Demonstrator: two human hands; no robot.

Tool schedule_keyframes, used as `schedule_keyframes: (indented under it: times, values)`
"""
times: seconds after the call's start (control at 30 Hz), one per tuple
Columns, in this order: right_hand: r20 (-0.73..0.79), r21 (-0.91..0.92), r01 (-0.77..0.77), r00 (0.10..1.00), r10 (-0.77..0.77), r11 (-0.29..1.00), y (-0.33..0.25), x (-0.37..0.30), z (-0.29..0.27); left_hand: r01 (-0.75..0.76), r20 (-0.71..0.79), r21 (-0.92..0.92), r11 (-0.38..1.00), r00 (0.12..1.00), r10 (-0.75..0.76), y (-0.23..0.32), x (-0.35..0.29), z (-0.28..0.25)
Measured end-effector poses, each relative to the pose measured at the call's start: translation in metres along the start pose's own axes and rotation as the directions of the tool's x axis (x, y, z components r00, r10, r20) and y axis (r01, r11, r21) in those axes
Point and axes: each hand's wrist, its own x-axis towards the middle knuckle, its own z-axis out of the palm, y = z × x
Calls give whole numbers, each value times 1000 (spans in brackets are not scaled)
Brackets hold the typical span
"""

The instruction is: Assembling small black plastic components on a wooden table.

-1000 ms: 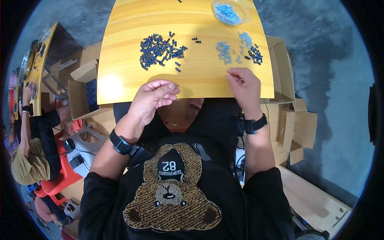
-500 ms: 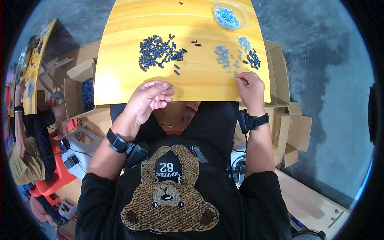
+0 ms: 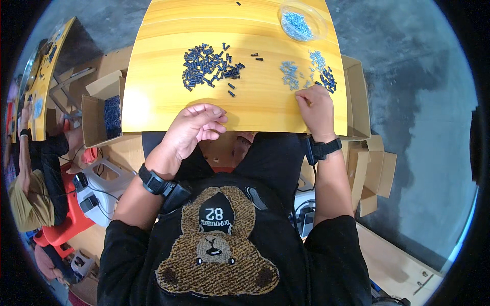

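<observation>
My left hand [image 3: 200, 124] hovers over the near edge of the yellow wooden table [image 3: 168, 112]. Its thumb and forefinger are pinched together; whatever they hold, if anything, is too small to make out. Farther off lies a heap of small black plastic pieces [image 3: 206, 64], with a few loose ones around it. On the right, my right hand [image 3: 317, 108] is closed in a pinch at the near side of a patch of tiny pale translucent parts [image 3: 290, 74]. Its fingertips hide what is between them. Just beyond that hand is a small cluster of dark pieces [image 3: 328, 80] beside more pale parts [image 3: 317, 58].
A clear round tub [image 3: 298, 26] of light-blue bits stands at the far right of the table. Cardboard boxes flank the table, the left box [image 3: 97, 122] holding dark pieces. Another person [image 3: 30, 199] sits at a second table on the far left.
My right hand has moved slightly forward and left to the pale parts, its fingers still pinched. The left hand keeps its pose; the whole view has shifted a little.
</observation>
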Motion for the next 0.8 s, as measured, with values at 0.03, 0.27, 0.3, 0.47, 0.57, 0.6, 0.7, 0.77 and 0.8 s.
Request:
schedule_keyframes:
  times: [0.03, 0.27, 0.3, 0.47, 0.57, 0.6, 0.7, 0.77, 0.8]
  values:
    - [-1, -6, 6, 1000, -6, 1000, -1, 1, 1, -1, -2, -2, 1000, 1000, 1, 0, 0, 0]
    - [80, -87, 83, 994, -76, 993, -15, 8, -1, -2, 0, 11, 1000, 1000, 2, 0, -1, 1]
    - [57, -50, 79, 995, -76, 996, -20, 9, -1, 2, -8, 15, 1000, 1000, -2, 0, -1, 1]
    - [140, 304, -175, 981, 138, 936, -52, 10, 1, -36, 11, 123, 992, 999, 35, -5, -3, 7]
    - [282, 486, -273, 948, 147, 830, -73, 8, 3, -95, 30, 217, 971, 995, 91, -7, -7, 11]
    - [375, 562, -352, 915, 149, 748, -80, 6, 4, -131, 51, 281, 951, 991, 121, -7, -8, 11]
    - [514, 644, -472, 850, 116, 602, -97, 0, 8, -193, 85, 353, 915, 981, 174, -4, -12, 12]
    - [472, 700, -408, 880, 49, 586, -105, -3, 15, -220, 99, 363, 905, 975, 197, -3, -14, 12]
    - [473, 700, -408, 880, 47, 585, -107, -3, 16, -232, 112, 379, 896, 972, 205, -2, -15, 12]
